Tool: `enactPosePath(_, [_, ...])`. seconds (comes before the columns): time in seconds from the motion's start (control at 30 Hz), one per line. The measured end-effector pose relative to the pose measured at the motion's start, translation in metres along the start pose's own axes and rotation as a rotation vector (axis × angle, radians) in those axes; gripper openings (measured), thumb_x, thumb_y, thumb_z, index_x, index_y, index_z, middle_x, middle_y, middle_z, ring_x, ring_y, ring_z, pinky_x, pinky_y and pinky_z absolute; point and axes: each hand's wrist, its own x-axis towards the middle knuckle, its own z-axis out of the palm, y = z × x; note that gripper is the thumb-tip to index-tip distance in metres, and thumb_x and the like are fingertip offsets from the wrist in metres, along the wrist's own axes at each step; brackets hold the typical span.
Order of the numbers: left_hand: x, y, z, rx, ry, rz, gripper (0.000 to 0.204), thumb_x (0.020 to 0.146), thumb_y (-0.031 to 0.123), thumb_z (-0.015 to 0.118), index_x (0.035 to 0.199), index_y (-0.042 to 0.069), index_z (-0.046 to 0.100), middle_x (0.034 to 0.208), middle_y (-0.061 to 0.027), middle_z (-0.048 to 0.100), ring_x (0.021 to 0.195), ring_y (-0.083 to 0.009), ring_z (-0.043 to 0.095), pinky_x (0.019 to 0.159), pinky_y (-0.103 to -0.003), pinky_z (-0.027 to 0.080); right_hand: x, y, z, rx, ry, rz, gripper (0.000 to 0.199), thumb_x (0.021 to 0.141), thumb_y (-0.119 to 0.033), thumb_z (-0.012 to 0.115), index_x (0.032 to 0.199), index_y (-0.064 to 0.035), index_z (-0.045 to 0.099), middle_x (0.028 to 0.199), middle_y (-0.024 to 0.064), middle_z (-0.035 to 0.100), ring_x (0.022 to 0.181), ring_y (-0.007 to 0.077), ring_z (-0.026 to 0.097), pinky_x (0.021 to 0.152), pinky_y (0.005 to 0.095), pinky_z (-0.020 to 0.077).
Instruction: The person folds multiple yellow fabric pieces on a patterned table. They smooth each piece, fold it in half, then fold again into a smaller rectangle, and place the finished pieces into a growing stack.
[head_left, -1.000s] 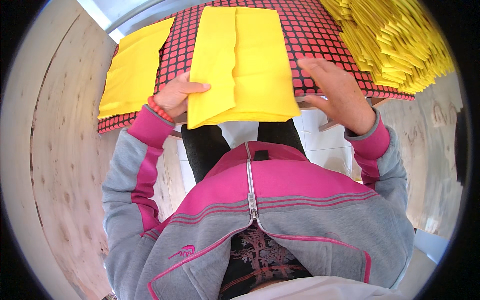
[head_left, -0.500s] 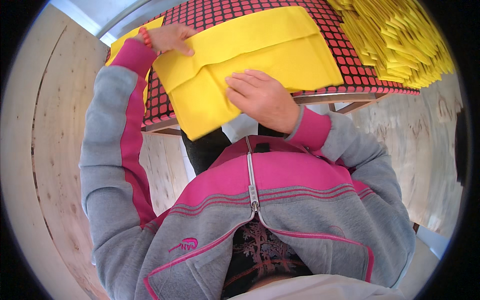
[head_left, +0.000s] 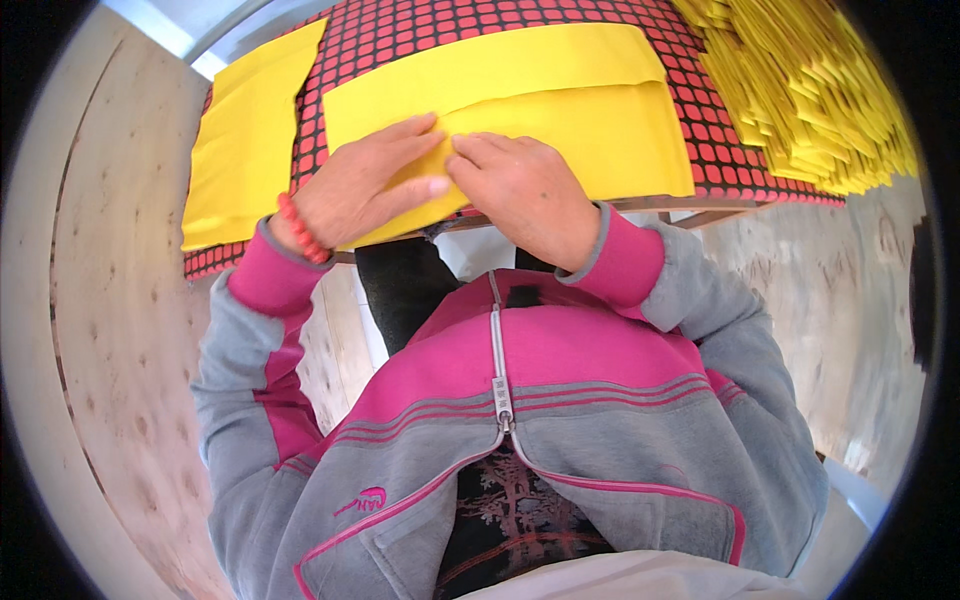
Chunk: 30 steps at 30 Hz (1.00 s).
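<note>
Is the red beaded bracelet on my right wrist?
No, the red beaded bracelet circles the wrist of your left hand.

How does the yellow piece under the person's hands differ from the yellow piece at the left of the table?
The front piece lies with its long side across the table; the left piece runs lengthwise away from the person.
The front piece shows a flap edge crossing it; the left piece shows none.
The left hand and right hand touch the front piece, neither the left piece.
Both are yellow.
</note>
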Motion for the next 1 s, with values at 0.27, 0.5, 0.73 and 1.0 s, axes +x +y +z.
enactPosePath(0.27, [0.003,0.023,0.002,0.223,-0.014,-0.082,0.046,0.082,0.012,0.071,0.125,-0.002,0.062,0.135,-0.0248,0.059,0.118,-0.0413,0.061,0.101,-0.043,0.050,0.006,0.002,-0.007,-0.018,-0.099,0.066,0.012,0.083,-0.011,0.059,0.093,-0.0052,0.058,0.090,0.0116,0.062,0.087,0.0315,0.066,0.073,0.0407,0.0531])
enactPosePath(0.5, [-0.007,0.009,-0.002,0.210,0.016,-0.055,0.039,0.082,-0.001,0.065,0.121,-0.001,0.067,0.127,-0.0220,0.065,0.112,-0.0391,0.064,0.097,-0.042,0.053,-0.024,0.040,-0.036,-0.160,0.044,0.017,0.006,0.082,-0.011,0.058,0.086,-0.0064,0.059,0.081,0.0112,0.063,0.082,0.0317,0.067,0.068,0.0419,0.0533])
enactPosePath(0.73, [-0.031,-0.010,-0.014,0.042,0.044,-0.222,0.045,0.085,-0.008,0.067,0.129,0.002,0.065,0.121,-0.0189,0.070,0.108,-0.0317,0.069,0.092,-0.033,0.053,-0.073,0.098,-0.097,-0.150,-0.101,0.166,0.037,0.079,0.007,0.061,0.114,-0.0055,0.064,0.110,0.0142,0.070,0.101,0.0340,0.069,0.084,0.0386,0.0558])
enactPosePath(1.0, [-0.057,-0.033,0.003,-0.269,0.317,-0.374,0.026,0.096,0.007,0.067,0.120,-0.001,0.067,0.097,-0.0077,0.072,0.086,-0.0136,0.064,0.082,-0.026,0.051,-0.072,0.152,-0.122,0.411,-0.201,0.313,0.020,0.093,-0.006,0.067,0.113,-0.0011,0.066,0.092,0.0071,0.068,0.084,0.0182,0.064,0.079,0.0289,0.0505])
